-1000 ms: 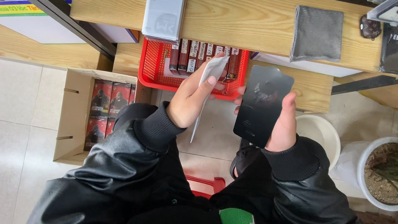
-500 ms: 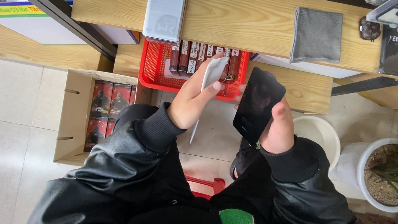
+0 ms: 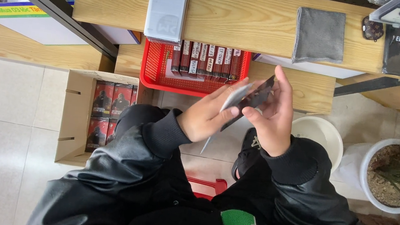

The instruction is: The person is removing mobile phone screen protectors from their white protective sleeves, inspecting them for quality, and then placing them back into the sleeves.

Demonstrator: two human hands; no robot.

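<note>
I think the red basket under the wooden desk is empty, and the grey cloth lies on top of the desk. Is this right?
Not quite. The head view shows that the red basket is not empty: a row of dark red slim boxes stands in it. The rest holds: the basket sits under the wooden desk, and the grey cloth lies on top of the desk.

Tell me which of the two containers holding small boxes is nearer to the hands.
The red plastic basket, just beyond the left hand and right hand. It holds a row of upright dark-red boxes, while the cardboard carton sits further left on the floor.
</note>
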